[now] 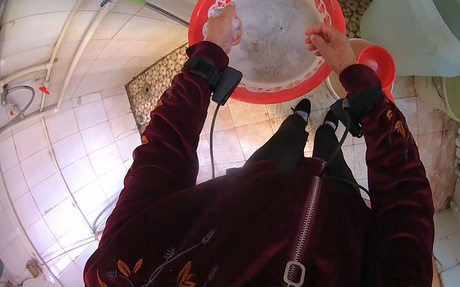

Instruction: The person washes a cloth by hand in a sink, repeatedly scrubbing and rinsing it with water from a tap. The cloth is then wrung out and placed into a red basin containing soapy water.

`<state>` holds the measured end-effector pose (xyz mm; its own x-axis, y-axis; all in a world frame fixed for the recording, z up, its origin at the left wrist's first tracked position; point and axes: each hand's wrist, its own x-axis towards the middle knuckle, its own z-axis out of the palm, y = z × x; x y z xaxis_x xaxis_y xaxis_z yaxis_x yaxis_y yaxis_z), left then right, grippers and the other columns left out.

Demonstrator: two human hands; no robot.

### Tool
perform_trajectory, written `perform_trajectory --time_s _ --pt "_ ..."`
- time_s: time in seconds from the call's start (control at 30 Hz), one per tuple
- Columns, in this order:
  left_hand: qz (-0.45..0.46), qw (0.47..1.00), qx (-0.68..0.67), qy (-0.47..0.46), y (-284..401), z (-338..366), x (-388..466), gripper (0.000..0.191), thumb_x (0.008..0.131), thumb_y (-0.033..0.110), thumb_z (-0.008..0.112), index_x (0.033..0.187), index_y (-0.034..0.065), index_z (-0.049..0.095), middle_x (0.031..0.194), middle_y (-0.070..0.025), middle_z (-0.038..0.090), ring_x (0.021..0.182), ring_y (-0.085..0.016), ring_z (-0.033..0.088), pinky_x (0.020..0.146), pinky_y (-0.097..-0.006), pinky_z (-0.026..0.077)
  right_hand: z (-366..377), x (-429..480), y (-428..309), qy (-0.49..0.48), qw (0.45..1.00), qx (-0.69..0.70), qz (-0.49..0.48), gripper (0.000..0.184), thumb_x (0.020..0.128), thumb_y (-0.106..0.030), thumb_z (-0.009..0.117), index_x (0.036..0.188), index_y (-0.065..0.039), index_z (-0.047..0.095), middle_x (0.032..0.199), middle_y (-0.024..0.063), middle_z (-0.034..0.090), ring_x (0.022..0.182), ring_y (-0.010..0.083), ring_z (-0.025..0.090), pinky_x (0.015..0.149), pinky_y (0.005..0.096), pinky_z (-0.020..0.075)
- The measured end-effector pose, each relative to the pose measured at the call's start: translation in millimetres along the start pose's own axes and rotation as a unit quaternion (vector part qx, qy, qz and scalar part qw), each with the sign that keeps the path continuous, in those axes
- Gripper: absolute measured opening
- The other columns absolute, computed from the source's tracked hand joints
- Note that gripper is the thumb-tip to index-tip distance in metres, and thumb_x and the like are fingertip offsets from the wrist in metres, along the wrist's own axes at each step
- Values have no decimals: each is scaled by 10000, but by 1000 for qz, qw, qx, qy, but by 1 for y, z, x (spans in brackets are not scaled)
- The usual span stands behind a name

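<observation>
A large red plastic basin (281, 101) with a white patterned inner rim stands before me, holding cloudy, foamy greyish water (272, 35). My left hand (224, 28) is over the basin's left side, its fingers curled with some white foam or wet cloth at them; which of the two cannot be told. Over the right side of the basin is my right hand (328, 43), fingers bent, with nothing visible between them. What lies beneath the water is hidden.
Right of the basin, a red plastic dipper (378, 61) rests in a pale bucket (334, 86). A big translucent tub (397, 30) stands beyond, with a smaller pale green bucket (458, 98) beside it. White pipes (86, 40) run along the tiled wall at left.
</observation>
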<state>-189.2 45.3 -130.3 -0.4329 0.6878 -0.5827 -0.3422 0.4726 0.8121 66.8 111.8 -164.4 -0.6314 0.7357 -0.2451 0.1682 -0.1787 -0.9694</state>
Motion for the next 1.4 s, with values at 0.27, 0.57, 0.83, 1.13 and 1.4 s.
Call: perform_trajectory --time_s 0.27,0.57,0.83,1.13,1.4 --pt "0 1000 -9 -20 0 -6 4 286 927 360 487 781 130 403 566 -30 403 380 -135 318 361 -296 230 5 4 -2 2 1000 -1 0 152 888 -97 513 1001 -33 591 841 45 635 741 108 611 681 256 517" --pt "15 999 -16 -32 -5 -9 7 321 931 380 487 754 120 423 500 -5 349 351 -145 317 345 -291 230 12 5 -3 9 1000 -20 -11 145 885 -85 516 995 -27 591 823 56 642 728 121 621 702 267 524" --pt "-43 985 -102 -134 -12 -17 6 529 920 551 467 1103 55 488 954 -137 585 955 -312 599 823 -487 497 20 11 3 20 997 -57 -46 183 868 -110 550 1037 -49 586 874 58 629 771 133 622 722 271 514" --pt "-32 969 -70 -234 -20 7 -17 703 940 604 329 1281 -7 395 1205 -154 485 1137 -281 494 967 -462 429 77 22 -17 44 946 -216 -237 430 783 -138 665 1184 -128 510 1062 145 594 956 333 595 839 401 479" --pt "9 961 -31 -275 -20 3 -48 549 985 477 347 1332 53 380 1267 -108 486 1144 -211 496 948 -413 450 83 23 -19 20 987 -133 -93 458 737 -116 690 1149 -82 496 1055 203 592 1005 381 568 866 427 464"
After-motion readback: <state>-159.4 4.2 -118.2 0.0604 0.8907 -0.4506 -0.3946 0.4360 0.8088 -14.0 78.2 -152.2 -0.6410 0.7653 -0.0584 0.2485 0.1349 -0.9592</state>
